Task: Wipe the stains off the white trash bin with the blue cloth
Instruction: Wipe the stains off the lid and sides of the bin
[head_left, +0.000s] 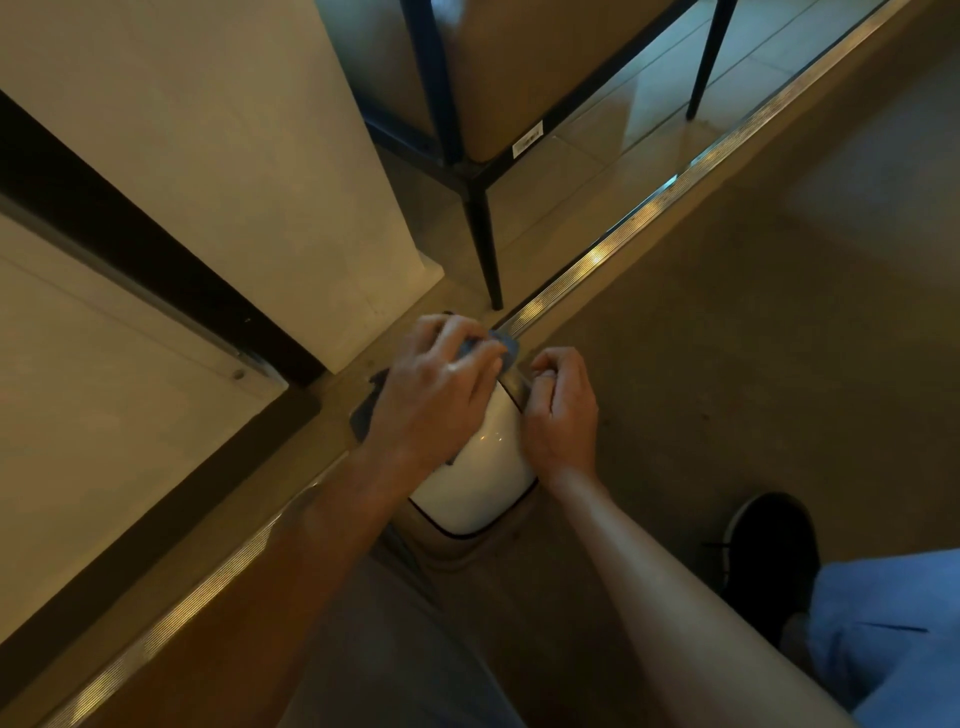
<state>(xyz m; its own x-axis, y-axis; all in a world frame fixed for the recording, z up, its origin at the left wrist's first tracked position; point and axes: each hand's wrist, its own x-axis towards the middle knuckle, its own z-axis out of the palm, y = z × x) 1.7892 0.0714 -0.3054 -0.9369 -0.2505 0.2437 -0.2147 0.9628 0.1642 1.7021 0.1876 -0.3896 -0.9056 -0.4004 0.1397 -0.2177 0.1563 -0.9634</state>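
The white trash bin (480, 486) stands on the floor below me, seen from above, its glossy lid edged with a dark line. My left hand (434, 395) lies over the far left part of the lid and grips the blue cloth (506, 345), which shows between and beyond its fingers and hangs dark under the wrist at the left. My right hand (563, 410) sits at the bin's right side with fingers curled against the rim. Most of the lid's far half is hidden by the two hands.
A metal floor strip (613, 257) runs diagonally past the bin. A black-legged chair (483, 244) stands just beyond it on the tiles. A pale wall corner (332, 234) is at the left. My dark shoe (769, 551) and blue trouser leg (883, 623) are at the lower right.
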